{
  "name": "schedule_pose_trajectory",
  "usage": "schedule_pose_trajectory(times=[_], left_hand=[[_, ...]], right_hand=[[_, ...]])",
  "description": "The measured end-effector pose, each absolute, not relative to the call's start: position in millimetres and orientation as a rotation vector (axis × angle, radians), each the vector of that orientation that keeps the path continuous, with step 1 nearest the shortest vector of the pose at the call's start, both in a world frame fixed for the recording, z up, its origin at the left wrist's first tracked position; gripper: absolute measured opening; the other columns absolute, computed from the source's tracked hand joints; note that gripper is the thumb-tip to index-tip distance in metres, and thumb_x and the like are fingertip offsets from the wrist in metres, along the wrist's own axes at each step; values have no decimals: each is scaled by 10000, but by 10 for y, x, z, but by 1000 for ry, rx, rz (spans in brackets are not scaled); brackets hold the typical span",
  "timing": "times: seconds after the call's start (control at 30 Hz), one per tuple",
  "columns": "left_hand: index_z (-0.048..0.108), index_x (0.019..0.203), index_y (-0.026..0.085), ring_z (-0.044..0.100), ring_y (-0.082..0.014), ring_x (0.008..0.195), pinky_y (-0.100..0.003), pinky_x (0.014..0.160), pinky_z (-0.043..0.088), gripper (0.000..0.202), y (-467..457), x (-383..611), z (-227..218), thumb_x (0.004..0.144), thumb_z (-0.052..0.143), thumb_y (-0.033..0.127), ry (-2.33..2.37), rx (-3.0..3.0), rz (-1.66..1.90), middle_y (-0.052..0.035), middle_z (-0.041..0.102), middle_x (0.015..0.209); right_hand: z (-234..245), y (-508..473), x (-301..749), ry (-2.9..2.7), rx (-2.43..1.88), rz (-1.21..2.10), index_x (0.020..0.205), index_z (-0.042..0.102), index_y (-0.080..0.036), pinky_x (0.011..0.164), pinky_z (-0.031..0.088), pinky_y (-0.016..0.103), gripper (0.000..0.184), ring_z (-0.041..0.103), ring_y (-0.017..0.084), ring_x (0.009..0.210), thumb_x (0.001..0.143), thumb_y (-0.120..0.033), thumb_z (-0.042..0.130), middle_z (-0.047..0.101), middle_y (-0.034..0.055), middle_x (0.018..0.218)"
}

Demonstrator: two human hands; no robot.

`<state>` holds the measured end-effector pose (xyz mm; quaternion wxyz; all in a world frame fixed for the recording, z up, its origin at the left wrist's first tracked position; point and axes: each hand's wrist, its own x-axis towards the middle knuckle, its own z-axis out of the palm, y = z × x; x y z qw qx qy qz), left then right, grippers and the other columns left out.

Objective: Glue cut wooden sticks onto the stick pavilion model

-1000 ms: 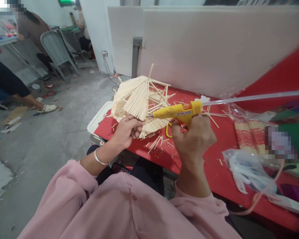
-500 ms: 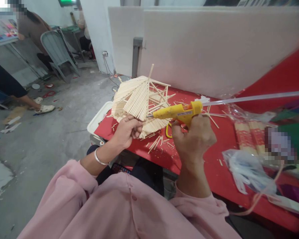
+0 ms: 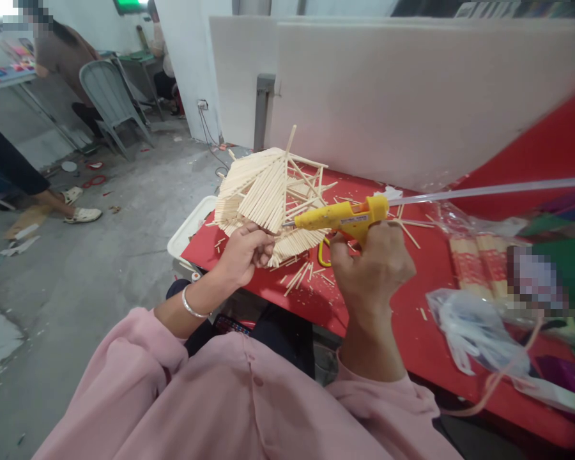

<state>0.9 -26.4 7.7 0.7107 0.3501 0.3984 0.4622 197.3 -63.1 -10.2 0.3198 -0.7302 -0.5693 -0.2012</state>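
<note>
A model built of thin wooden sticks (image 3: 263, 191) stands on the red table, with slanted panels of sticks laid side by side and an open frame of sticks on its right. My left hand (image 3: 249, 252) is closed in a pinch at the lower edge of the front panel; what lies between the fingertips is too small to make out. My right hand (image 3: 376, 255) is wrapped round the grip of a yellow hot glue gun (image 3: 340, 216). The gun's nozzle points left and is close to the panel's lower right corner. A long clear glue stick (image 3: 479, 190) runs out of its back.
Loose sticks (image 3: 297, 278) and scraps lie on the red table (image 3: 316, 310). Yellow-handled scissors (image 3: 322, 252) sit behind the nozzle. Bundled sticks (image 3: 469, 265) and a plastic bag (image 3: 474, 329) are at right. White boards (image 3: 388, 96) stand behind. Other people are at far left.
My hands, the glue gun and the stick model look almost unchanged. At far left, a standing person's leg and foot have shifted slightly.
</note>
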Motion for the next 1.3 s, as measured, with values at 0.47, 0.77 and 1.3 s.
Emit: schedule_pose_trajectory(times=[0.47, 0.77, 1.3], left_hand=[[603, 654, 165, 422, -39, 342, -183, 364, 244, 86, -243, 43, -21, 586, 638, 203, 844, 778, 981, 54, 539, 478], [630, 704, 144, 421, -44, 343, -188, 363, 239, 92, -265, 61, 30, 619, 604, 166, 877, 753, 975, 47, 531, 476], [686, 769, 114, 436, -47, 343, -182, 350, 244, 193, -278, 54, 14, 593, 626, 165, 827, 723, 967, 38, 560, 498]], right_hand=[[-207, -591, 2056, -1487, -1802, -756, 953, 604, -179, 641, 402, 345, 227, 588, 255, 770, 876, -381, 534, 601, 96, 834], [-183, -595, 2063, -1485, -1790, -741, 922, 588, -179, 607, 380, 331, 223, 590, 244, 747, 857, -391, 559, 625, 108, 864], [-35, -688, 2028, -1455, -1895, -497, 869, 593, -211, 647, 393, 390, 236, 528, 289, 787, 840, -443, 556, 525, 101, 800]])
